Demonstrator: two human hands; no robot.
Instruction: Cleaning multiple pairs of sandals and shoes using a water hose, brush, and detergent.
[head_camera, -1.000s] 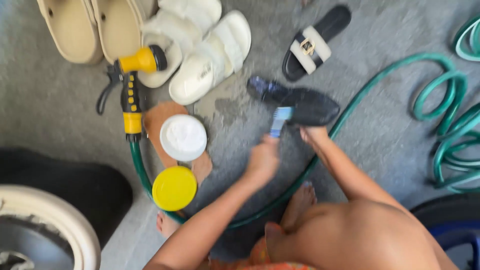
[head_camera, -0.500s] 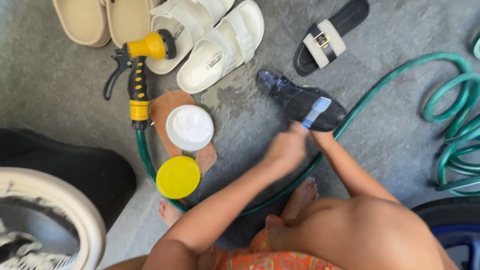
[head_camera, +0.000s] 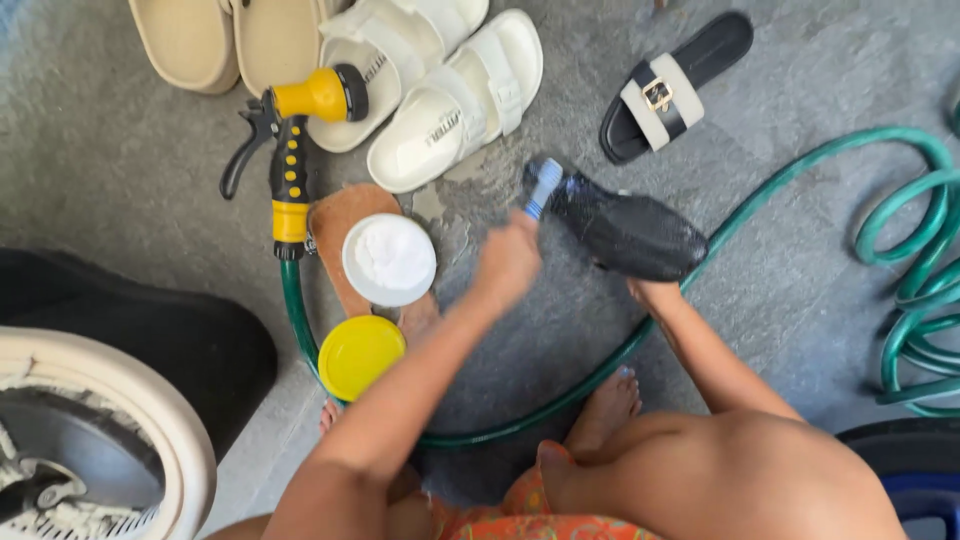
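Just left of the left hand (head_camera: 507, 265), a white tub of powder (head_camera: 389, 260) is seen standing on a brown insole (head_camera: 335, 215), with a yellow lid (head_camera: 361, 356) lying nearer the person below it. Further left, a yellow and black spray nozzle (head_camera: 292, 140) is joined to a green hose (head_camera: 760, 185), which is run under both forearms and is coiled well off to the right. Beyond the hand, two white sandals (head_camera: 455, 95) and a pair of beige clogs (head_camera: 235, 35) are laid side by side, and a black slide with a white strap (head_camera: 675, 85) is set past the right hand (head_camera: 650, 292).

A black shoe (head_camera: 625, 230) is seen lying on the grey floor (head_camera: 120, 180) between the two hands, glossy and wet, its toe pointed away and to the left. The left-hand grip is closed around a toothbrush (head_camera: 543, 187), whose blue and white head is held at the toe of the shoe. The right hand is placed at the heel end of the shoe; whether its fingers are closed there cannot be told.

Open floor is left to the right of the shoe up to the hose coils. At the lower left the room is bounded by a dark tyre (head_camera: 120, 330) and a white wheel rim (head_camera: 150, 410).
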